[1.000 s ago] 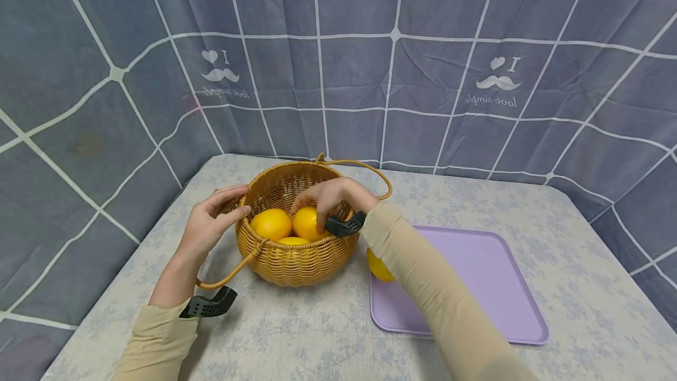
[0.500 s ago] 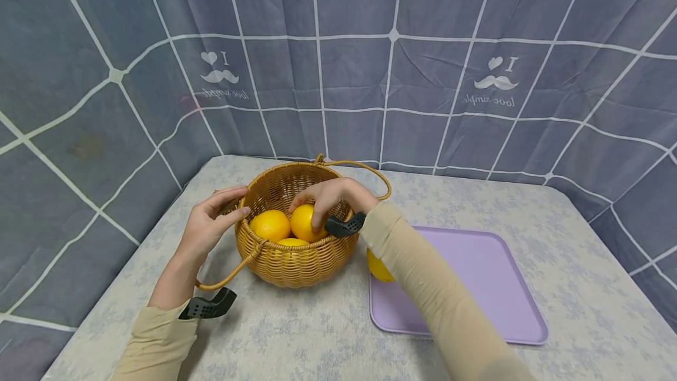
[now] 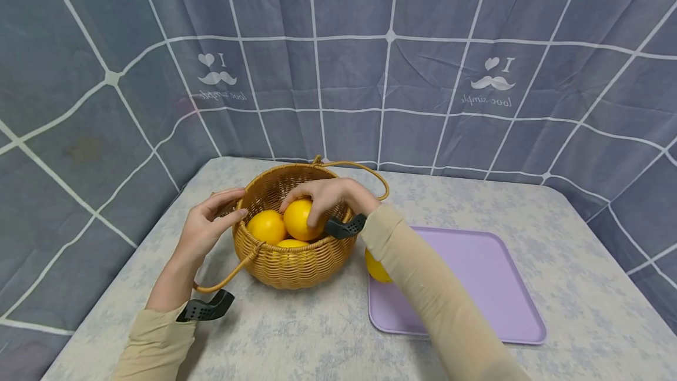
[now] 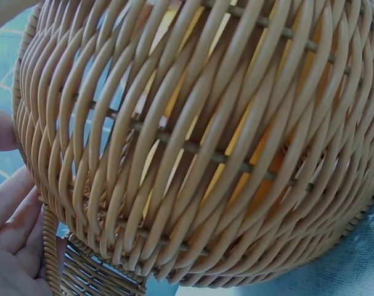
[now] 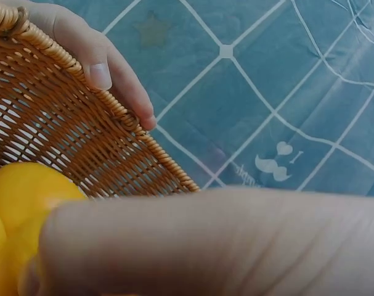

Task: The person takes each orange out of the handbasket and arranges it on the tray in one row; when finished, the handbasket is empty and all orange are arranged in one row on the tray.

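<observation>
A round wicker basket (image 3: 296, 266) with two looped handles holds several bright yellow-orange oranges. In the head view my right hand (image 3: 324, 197) reaches over its right rim, fingers and thumb round one orange (image 3: 297, 220). Beside it lie another orange (image 3: 267, 227) and, lower down, a partly hidden orange (image 3: 292, 243). My left hand (image 3: 206, 222) rests against the left rim with fairly straight, spread fingers. The left wrist view shows its fingers (image 4: 17, 213) by a handle outside the weave. In the right wrist view my thumb and wrist cover part of the oranges (image 5: 32, 188).
Right of the basket, a lilac tray (image 3: 492, 287) lies on the patterned tablecloth (image 3: 296, 334). One more orange (image 3: 376, 266) sits at its left edge, partly behind my right forearm. A blue-grey checked curtain (image 3: 349, 75) hangs behind the table.
My right hand has lifted its orange slightly up and to the left inside the basket. The left hand has stayed at the rim, and the view has shifted a little.
</observation>
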### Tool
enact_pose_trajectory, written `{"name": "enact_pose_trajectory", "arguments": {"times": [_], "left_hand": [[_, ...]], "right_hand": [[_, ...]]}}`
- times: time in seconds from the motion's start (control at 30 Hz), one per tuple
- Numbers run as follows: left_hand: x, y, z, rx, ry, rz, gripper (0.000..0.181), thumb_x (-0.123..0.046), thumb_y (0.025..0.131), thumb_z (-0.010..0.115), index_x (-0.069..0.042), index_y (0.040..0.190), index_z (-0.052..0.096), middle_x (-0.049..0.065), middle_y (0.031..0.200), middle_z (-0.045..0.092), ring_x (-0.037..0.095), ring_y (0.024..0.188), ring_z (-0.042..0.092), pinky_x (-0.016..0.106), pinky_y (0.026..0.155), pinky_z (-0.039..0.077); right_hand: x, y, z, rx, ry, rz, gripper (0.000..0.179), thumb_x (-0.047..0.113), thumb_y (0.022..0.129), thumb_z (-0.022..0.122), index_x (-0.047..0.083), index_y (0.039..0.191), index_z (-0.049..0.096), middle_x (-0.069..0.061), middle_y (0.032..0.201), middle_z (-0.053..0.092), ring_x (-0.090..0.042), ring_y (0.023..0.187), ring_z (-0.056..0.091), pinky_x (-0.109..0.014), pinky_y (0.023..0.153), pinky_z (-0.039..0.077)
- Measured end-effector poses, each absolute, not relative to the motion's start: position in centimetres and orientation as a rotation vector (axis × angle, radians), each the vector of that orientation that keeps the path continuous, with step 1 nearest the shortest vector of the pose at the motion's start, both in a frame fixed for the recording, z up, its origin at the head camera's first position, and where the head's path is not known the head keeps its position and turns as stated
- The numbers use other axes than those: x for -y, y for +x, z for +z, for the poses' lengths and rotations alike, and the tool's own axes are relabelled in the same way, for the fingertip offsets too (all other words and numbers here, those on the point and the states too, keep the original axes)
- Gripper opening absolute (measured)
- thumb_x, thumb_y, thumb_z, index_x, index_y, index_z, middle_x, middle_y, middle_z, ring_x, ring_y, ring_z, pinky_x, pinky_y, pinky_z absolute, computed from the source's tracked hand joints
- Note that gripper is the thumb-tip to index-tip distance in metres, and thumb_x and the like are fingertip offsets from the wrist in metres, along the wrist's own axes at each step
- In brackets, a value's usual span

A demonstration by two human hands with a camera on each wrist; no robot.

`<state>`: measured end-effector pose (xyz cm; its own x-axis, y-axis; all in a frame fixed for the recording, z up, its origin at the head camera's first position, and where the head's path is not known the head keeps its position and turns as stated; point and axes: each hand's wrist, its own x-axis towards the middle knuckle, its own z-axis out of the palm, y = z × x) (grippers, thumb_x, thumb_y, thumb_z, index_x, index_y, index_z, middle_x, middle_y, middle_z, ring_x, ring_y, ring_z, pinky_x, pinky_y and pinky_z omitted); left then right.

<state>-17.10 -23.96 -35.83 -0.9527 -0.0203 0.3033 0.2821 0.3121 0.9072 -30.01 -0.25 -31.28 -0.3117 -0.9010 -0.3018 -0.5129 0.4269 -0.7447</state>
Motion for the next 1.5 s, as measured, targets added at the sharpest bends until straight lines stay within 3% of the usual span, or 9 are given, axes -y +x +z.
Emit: {"name": "enact_pose_trajectory", "arguments": {"times": [0.17, 0.6, 1.2, 1.5], "left_hand": [[24.0, -17.2, -35.9, 2.318, -0.244, -1.688, 0.043, -0.017, 0.09, 0.065, -0.003, 0.129, 0.056, 0.005, 0.13, 0.05, 0.005, 0.113, 0.047, 0.012, 0.092, 0.04], [24.1, -17.2, -35.8, 2.321, -0.244, -1.7, 0.044, -0.02, 0.09, 0.065, -0.002, 0.129, 0.055, -0.002, 0.129, 0.05, 0.004, 0.114, 0.047, 0.011, 0.092, 0.041], [24.0, -17.3, -35.8, 2.304, -0.229, -1.711, 0.045, -0.02, 0.09, 0.065, 0.0, 0.129, 0.055, -0.004, 0.128, 0.051, 0.004, 0.114, 0.046, 0.01, 0.092, 0.04], [24.0, -17.2, -35.8, 2.298, -0.231, -1.717, 0.045, -0.02, 0.09, 0.065, 0.0, 0.129, 0.055, -0.003, 0.129, 0.05, 0.004, 0.114, 0.046, 0.01, 0.091, 0.041]], "right_hand": [[-0.1, -29.6, -30.9, -1.952, -1.217, -0.784, 0.066, 0.003, 0.068, 0.072, 0.012, 0.13, 0.052, -0.001, 0.128, 0.047, -0.018, 0.103, 0.049, -0.027, 0.085, 0.048], [-1.8, -28.0, -30.2, -1.968, -1.393, -1.071, 0.065, 0.012, 0.071, 0.075, 0.013, 0.131, 0.048, 0.001, 0.132, 0.046, -0.016, 0.11, 0.049, -0.031, 0.091, 0.047], [-7.7, -25.3, -29.2, -1.971, -1.402, -1.506, 0.068, 0.004, 0.071, 0.074, 0.004, 0.131, 0.042, -0.011, 0.132, 0.045, -0.027, 0.113, 0.051, -0.041, 0.092, 0.049], [-12.0, -24.3, -30.2, -2.055, -1.371, -1.605, 0.071, 0.011, 0.074, 0.077, 0.0, 0.131, 0.035, -0.014, 0.133, 0.039, -0.028, 0.117, 0.046, -0.044, 0.095, 0.045]]}}
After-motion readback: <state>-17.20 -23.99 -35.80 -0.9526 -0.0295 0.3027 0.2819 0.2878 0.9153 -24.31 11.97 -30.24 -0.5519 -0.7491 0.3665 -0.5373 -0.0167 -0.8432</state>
